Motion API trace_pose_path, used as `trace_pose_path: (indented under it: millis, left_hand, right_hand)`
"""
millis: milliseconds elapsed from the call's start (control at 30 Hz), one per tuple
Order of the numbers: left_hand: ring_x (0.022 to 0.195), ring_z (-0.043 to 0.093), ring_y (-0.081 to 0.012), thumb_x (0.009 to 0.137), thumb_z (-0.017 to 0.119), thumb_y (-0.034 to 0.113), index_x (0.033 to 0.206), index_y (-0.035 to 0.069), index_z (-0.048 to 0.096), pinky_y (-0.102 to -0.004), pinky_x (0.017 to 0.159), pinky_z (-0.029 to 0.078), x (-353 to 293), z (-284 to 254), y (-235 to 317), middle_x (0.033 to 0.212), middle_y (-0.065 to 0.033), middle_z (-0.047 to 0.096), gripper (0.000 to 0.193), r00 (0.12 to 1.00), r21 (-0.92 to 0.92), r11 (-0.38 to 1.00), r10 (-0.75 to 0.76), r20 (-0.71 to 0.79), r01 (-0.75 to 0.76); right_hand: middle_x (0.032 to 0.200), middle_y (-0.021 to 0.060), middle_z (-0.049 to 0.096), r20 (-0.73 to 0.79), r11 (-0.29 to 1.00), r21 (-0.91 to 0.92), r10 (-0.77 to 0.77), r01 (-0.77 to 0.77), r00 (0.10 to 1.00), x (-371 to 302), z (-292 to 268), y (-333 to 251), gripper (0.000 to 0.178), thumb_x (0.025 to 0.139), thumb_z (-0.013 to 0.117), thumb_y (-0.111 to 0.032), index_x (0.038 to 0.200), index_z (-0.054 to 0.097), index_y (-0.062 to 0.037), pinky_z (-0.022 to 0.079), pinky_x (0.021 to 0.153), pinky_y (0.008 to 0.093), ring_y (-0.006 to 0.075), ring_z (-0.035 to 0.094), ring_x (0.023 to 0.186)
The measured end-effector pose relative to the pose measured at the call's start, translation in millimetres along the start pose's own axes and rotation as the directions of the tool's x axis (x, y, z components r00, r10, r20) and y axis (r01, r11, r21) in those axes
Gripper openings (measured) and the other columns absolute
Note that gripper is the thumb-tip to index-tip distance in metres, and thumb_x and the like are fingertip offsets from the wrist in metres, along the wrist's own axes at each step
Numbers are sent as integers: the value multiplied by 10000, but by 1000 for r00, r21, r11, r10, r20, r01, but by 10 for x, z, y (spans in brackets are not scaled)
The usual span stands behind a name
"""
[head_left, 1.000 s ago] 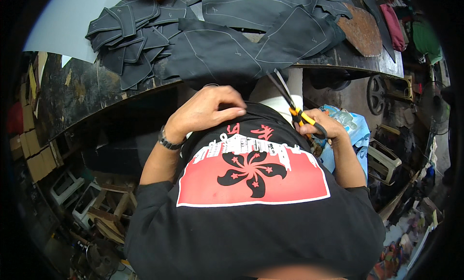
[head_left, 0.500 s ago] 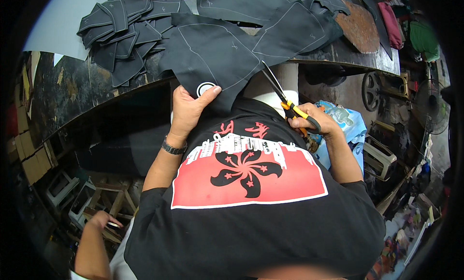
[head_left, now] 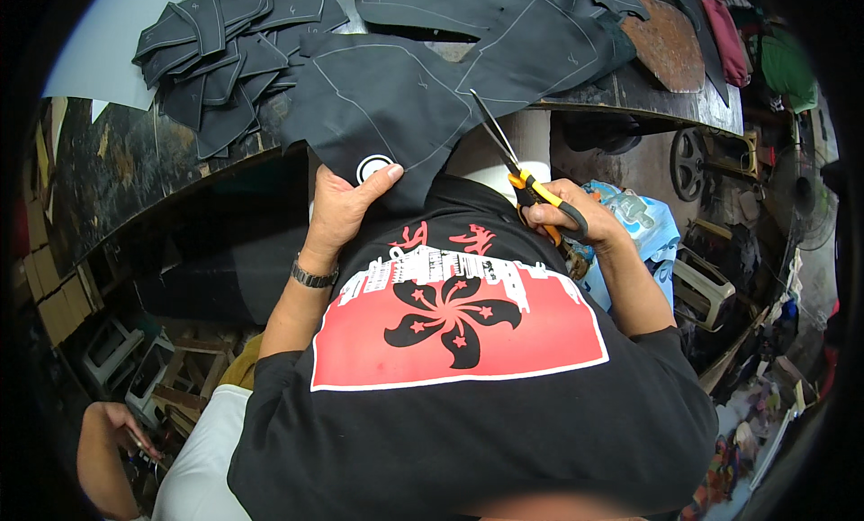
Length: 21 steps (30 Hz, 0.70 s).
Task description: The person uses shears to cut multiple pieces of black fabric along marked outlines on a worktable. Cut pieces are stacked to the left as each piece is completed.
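Note:
My left hand (head_left: 342,206) grips the near edge of a dark grey leather-like sheet (head_left: 387,89), its thumb pressed on top. Beside that thumb is a round white disc with a dark ring (head_left: 374,169); whether it lies on the sheet or belongs to it I cannot tell. Pale outlines and small marks are drawn on the sheet, which hangs over the table edge toward me. My right hand (head_left: 580,217) is closed round scissors (head_left: 531,184) with yellow and black handles. Their blades are slightly apart and point up and left, tips by the sheet's right-hand edge.
A stack of cut dark pieces (head_left: 216,62) lies at the left of the worn black table (head_left: 117,179). A brown board (head_left: 666,44) rests at the right. Below are a blue bag (head_left: 661,229) and stools (head_left: 702,291). Another person's hand (head_left: 117,422) shows at lower left.
The scissors and the held sheet have shifted slightly left in view, with both hands. The other person's arm at lower left has moved left and down, and more of a white garment shows.

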<state>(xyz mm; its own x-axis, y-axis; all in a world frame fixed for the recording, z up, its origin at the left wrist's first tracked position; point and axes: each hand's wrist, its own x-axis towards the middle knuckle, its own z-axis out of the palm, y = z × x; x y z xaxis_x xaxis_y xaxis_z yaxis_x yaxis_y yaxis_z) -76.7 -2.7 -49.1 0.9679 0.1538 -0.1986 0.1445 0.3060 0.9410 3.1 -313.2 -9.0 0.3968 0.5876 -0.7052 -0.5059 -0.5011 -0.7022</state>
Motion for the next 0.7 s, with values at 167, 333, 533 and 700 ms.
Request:
trace_pose_path:
  millis: [167,333,533,700]
  left_hand:
    - [879,615,-90,813,720,15,1072,15,627,-239,793,493,12,-4,9,982,-23,665,275,1000,-16,1000,-13,-2,13]
    - [888,628,-99,824,692,-25,1093,21,615,-242,781,510,-18,13,23,978,-26,662,284,996,-222,971,-87,8,87]
    - [887,635,-107,830,682,-37,1129,18,594,-247,782,521,-22,8,38,1021,-34,654,317,994,-185,977,-98,44,105]
    - [889,639,-114,833,685,-30,1138,11,586,-253,791,527,-32,20,58,1023,-39,653,323,988,-286,946,-147,48,154]
  right_hand:
    - [614,0,544,-24,999,21,41,-40,999,-1,30,-19,392,804,729,-424,788,636,-43,403,520,226,74,516,558]
    - [623,-5,544,-51,999,-31,-16,15,999,25,60,-49,403,789,738,-439,791,635,-49,388,525,219,73,515,568]
    - [688,13,562,-41,995,-100,16,-21,999,25,78,-107,404,803,692,-433,788,605,-39,404,596,237,94,525,657]
    - [699,4,543,-23,990,-135,47,-49,999,3,95,-154,398,815,685,-433,812,592,-46,402,624,241,93,508,668]
